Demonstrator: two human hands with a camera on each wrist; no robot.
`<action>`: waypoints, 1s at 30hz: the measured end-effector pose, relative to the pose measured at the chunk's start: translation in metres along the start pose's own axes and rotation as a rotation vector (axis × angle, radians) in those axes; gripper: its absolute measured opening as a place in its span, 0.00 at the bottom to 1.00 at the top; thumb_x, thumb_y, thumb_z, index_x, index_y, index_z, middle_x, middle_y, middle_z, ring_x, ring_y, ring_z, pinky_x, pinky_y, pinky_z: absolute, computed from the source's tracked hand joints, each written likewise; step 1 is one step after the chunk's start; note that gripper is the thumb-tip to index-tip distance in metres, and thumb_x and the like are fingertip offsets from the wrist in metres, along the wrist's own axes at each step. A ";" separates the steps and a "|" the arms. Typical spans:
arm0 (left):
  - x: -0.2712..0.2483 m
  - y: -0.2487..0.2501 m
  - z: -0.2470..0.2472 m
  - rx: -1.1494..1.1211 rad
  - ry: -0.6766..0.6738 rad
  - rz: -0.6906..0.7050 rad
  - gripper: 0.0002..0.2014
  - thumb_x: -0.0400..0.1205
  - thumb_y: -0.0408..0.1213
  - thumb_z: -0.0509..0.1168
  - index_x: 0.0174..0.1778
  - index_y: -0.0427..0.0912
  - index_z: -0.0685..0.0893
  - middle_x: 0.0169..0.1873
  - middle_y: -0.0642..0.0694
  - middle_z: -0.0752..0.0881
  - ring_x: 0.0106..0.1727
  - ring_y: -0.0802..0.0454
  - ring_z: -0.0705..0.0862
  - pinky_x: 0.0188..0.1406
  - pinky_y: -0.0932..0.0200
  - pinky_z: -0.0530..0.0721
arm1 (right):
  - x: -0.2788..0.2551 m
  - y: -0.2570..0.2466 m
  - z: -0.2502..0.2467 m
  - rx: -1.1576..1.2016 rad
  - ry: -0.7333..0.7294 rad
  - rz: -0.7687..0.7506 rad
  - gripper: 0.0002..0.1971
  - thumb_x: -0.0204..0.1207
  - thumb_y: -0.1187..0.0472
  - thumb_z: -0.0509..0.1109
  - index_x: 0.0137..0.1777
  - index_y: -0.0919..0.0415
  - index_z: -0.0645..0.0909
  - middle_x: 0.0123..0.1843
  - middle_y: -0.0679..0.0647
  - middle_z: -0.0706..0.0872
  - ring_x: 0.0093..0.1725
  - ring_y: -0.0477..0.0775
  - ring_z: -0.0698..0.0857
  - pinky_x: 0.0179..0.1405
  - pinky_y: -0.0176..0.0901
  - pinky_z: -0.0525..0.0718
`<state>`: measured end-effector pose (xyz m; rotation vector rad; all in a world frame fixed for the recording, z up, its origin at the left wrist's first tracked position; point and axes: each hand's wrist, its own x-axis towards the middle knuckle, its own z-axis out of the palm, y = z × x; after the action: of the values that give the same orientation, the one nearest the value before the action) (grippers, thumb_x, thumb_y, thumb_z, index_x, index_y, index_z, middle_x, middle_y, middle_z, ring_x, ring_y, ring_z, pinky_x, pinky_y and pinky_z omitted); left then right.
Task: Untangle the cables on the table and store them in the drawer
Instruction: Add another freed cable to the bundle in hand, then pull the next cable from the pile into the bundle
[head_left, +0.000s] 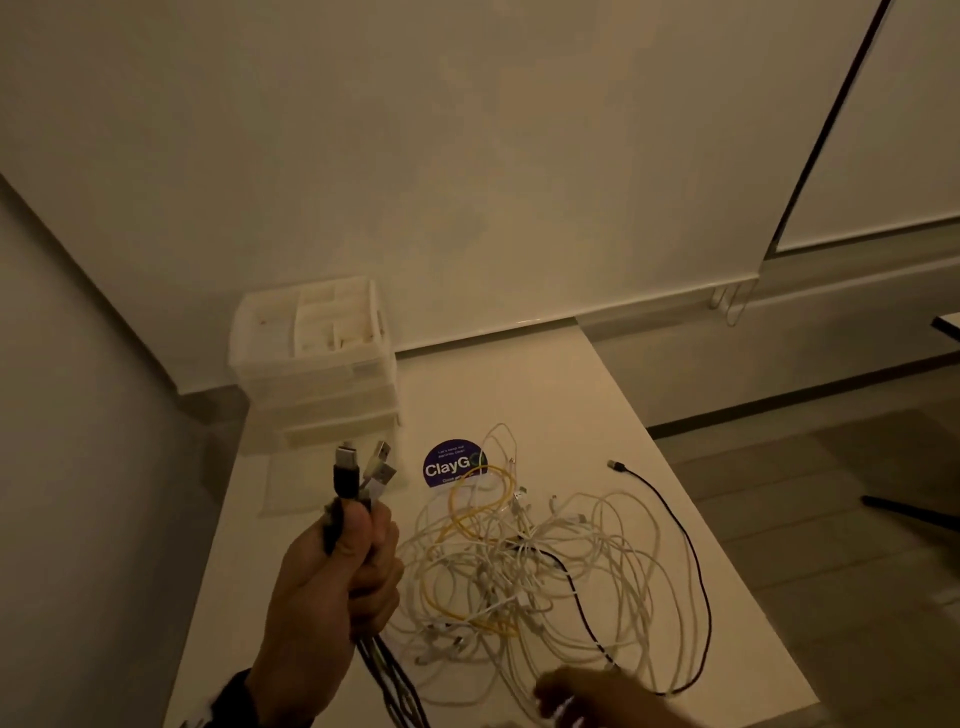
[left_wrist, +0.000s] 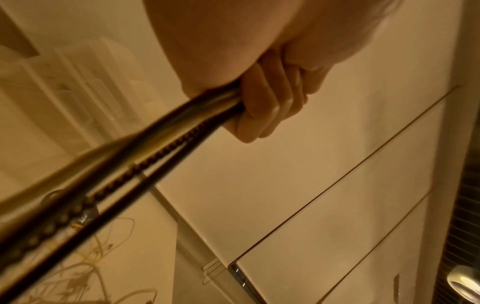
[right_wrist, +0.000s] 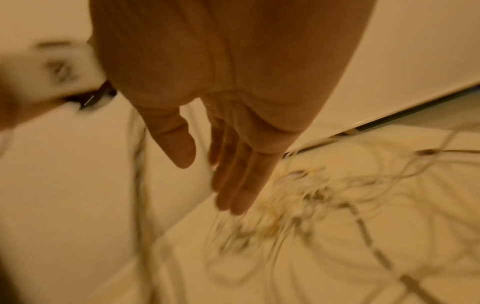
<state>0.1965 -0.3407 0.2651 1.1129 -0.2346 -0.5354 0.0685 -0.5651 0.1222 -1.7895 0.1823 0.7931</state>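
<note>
My left hand (head_left: 337, 566) is raised above the table's left side and grips a bundle of cables (head_left: 358, 483), black and white, with their USB plugs sticking up past the thumb. In the left wrist view the fingers (left_wrist: 270, 107) curl round the same cables (left_wrist: 145, 152), which run down out of frame. A tangled pile of cables (head_left: 519, 566), white, yellow and black, lies on the white table (head_left: 519, 384). My right hand (head_left: 587, 693) hovers over the pile's near edge, with fingers (right_wrist: 233, 185) straight and holding nothing. A translucent drawer unit (head_left: 317, 364) stands at the table's far left corner.
A round purple ClayGo sticker (head_left: 453, 464) lies between the drawer unit and the pile. One black cable's plug (head_left: 617, 465) reaches toward the table's right edge. The wall runs behind the table; tiled floor (head_left: 831, 493) lies to the right.
</note>
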 end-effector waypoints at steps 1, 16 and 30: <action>0.002 -0.002 0.000 0.004 0.013 -0.008 0.31 0.60 0.63 0.80 0.28 0.40 0.73 0.20 0.48 0.61 0.16 0.58 0.56 0.16 0.67 0.54 | -0.004 -0.002 -0.030 -0.083 0.115 0.013 0.10 0.82 0.62 0.63 0.56 0.56 0.85 0.46 0.43 0.90 0.43 0.38 0.87 0.50 0.30 0.82; 0.017 -0.025 -0.008 0.321 0.231 0.006 0.30 0.61 0.71 0.74 0.26 0.45 0.76 0.22 0.41 0.70 0.19 0.46 0.70 0.20 0.55 0.72 | 0.128 0.095 -0.220 -0.465 0.848 0.522 0.17 0.78 0.67 0.63 0.66 0.65 0.71 0.69 0.64 0.72 0.71 0.70 0.70 0.67 0.64 0.75; 0.020 -0.024 -0.009 0.318 0.157 -0.018 0.31 0.65 0.70 0.72 0.25 0.43 0.74 0.21 0.42 0.66 0.15 0.54 0.61 0.17 0.63 0.62 | 0.137 0.098 -0.200 -0.353 0.871 0.606 0.17 0.78 0.73 0.62 0.66 0.68 0.68 0.69 0.68 0.68 0.69 0.70 0.69 0.65 0.68 0.75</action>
<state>0.2109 -0.3520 0.2380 1.4608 -0.1766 -0.4321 0.2099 -0.7450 -0.0049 -2.3609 1.2647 0.3994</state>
